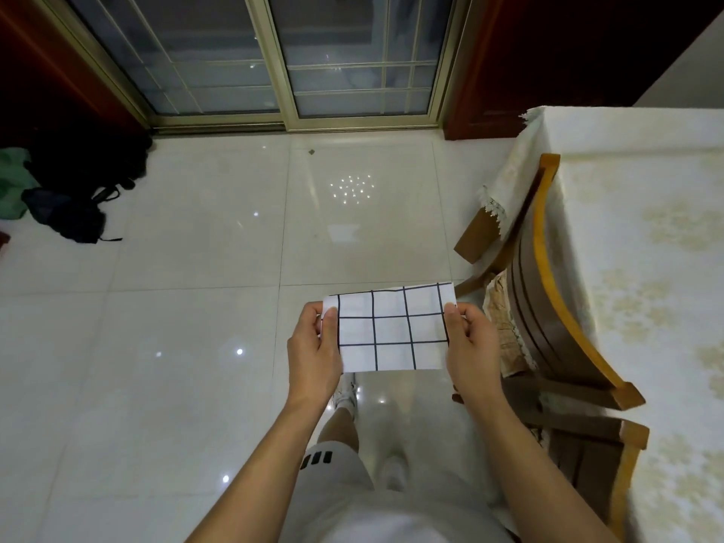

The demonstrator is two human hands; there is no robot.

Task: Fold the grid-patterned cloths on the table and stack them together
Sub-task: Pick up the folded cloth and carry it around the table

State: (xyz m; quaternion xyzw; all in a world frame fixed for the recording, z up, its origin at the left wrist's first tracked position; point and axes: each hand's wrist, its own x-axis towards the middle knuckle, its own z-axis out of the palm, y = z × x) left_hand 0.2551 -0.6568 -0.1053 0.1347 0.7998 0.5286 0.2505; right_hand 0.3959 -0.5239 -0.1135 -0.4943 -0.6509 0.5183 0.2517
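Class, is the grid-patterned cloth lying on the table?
No, both the left hand and right hand hold the grid-patterned cloth up over the floor.

One grid cloth (391, 327) is in view, held up between two hands, the left hand (313, 354) and the right hand (472, 346). One bench (646, 229) stands at the right, with two wooden chairs (548, 288) beside it. One dark bag (74, 213) lies on the floor.
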